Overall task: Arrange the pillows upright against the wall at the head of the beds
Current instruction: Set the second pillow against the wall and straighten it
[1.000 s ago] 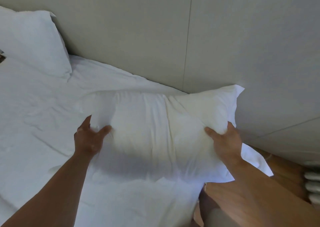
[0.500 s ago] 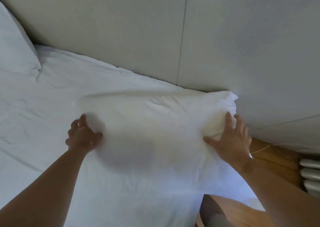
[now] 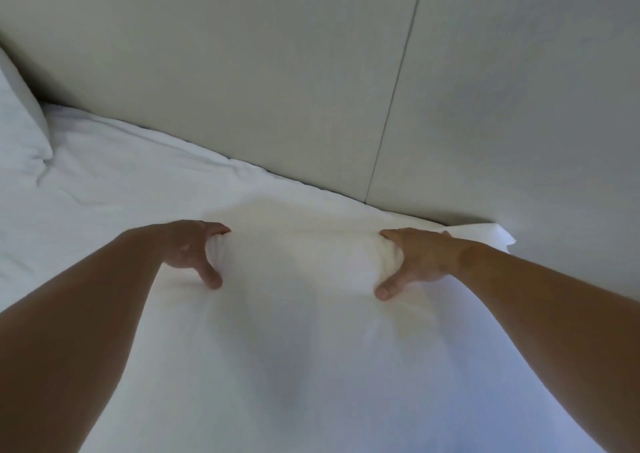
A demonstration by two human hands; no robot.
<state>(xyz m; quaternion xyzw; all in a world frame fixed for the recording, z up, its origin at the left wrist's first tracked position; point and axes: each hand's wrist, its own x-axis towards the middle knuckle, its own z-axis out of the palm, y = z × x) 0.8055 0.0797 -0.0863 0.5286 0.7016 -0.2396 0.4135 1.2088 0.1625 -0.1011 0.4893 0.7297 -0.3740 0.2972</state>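
with its long axis running left-right between them, the pillow (image 3: 301,262) lies flat, left hand (image 3: 194,252) and right hand (image 3: 415,262) each clamping an end, wall (image 3: 277,89) just beyond.

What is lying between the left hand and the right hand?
In the head view, the white pillow fills the stretch between the left hand and the right hand; each hand grips one side of it.
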